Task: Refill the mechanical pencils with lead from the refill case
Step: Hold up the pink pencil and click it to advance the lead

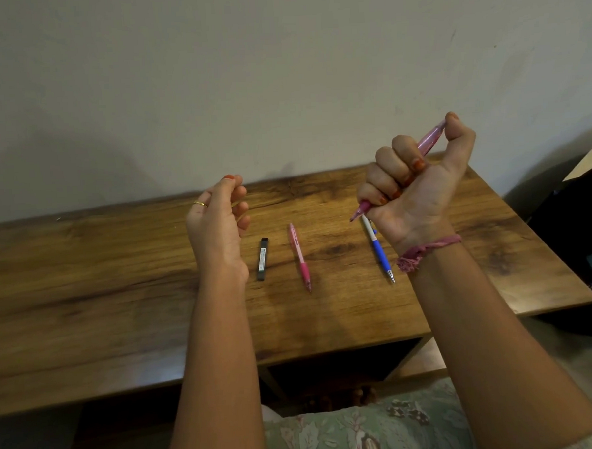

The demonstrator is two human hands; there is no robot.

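Observation:
My right hand (412, 187) grips a purple-pink mechanical pencil (429, 141) in its fist above the table, tip pointing down-left, thumb on the pencil's top end. My left hand (219, 218) hovers above the table with loosely curled fingers, thumb and forefinger tips close together; whether they pinch something is too small to tell. On the wooden table (119, 285) lie a black lead refill case (262, 259), a pink mechanical pencil (299, 256) to its right, and a blue-and-white mechanical pencil (378, 251), partly hidden under my right wrist.
The table stands against a plain wall (279, 70). Its right edge ends near dark objects (575, 216) on the floor. A shelf (421, 358) shows under the tabletop, and floral fabric (367, 430) covers my lap below.

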